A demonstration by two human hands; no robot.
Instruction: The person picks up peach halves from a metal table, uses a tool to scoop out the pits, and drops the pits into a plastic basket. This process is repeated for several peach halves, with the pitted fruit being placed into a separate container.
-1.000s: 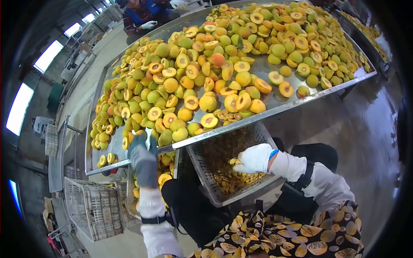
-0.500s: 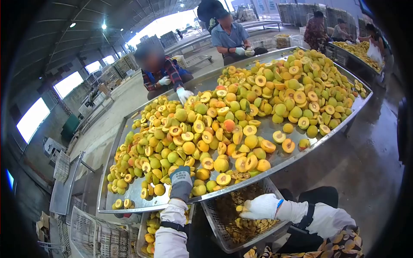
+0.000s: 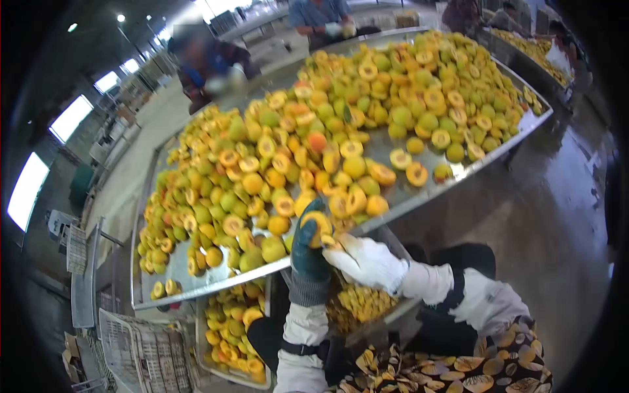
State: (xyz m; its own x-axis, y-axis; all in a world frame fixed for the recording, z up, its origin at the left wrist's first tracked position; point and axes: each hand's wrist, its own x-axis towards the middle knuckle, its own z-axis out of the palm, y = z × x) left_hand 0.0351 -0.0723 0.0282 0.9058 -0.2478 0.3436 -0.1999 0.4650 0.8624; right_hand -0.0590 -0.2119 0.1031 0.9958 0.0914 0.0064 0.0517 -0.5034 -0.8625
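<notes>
My left hand [image 3: 306, 257], in a dark green glove with a grey cuff, grips a yellow peach half [image 3: 319, 224] above the near edge of the metal table [image 3: 419, 204]. Close against the fruit is my right hand [image 3: 370, 263] in a white glove, its fingers pinched together at the peach's cut side. A small yellowish bit shows at those fingertips, but I cannot make out what they hold. Whole and halved peaches [image 3: 262, 177] cover much of the table. Below my hands, a crate holds yellow-brown scraps [image 3: 363, 302], partly hidden by my right arm.
A crate of peach halves [image 3: 232, 331] stands under the table's near edge. Stacked white crates [image 3: 147, 350] are at lower left. Across the table, one person [image 3: 206, 65] sits at left and another [image 3: 321, 19] further back. More people work at a second fruit table [image 3: 531, 56].
My left hand has lifted from the pile with a peach half. My right hand has risen from the scrap crate to meet it. The view has tilted down; the person opposite has drawn a hand back.
</notes>
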